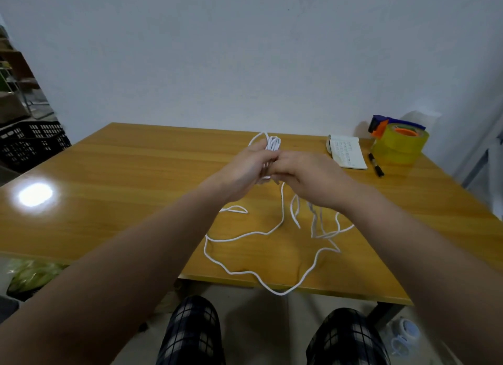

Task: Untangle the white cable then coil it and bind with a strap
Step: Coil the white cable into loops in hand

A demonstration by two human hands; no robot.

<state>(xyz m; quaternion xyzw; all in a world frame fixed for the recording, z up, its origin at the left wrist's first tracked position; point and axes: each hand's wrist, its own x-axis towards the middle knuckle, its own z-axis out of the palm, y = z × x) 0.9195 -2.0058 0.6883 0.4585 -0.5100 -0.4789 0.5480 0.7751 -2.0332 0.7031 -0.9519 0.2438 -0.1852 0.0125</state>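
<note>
My left hand [246, 164] is closed around a small bundle of loops of the white cable [245, 236], held upright above the middle of the tabletop [114, 179]; the tops of the loops stick out past my fingers on the far side. My right hand [307, 178] meets the left one just beside it, fingers curled in against the same bundle, pinching the cable where it leaves the loops.

The cable is thin, round and plain white. Only part of it is gathered. From my hands a strand drops to the wood and the rest lies loose on the near half of the tabletop, in wide irregular curves. One long bend runs left, swings along the near edge and hangs a little over it above my knees. To the right, under my right wrist, several strands cross each other in a small tangle.

At the far right corner sit a yellow tape dispenser [397, 144], an open notebook [347, 152] to its left, and a black marker [376, 165] between them, well apart from the cable.
</note>
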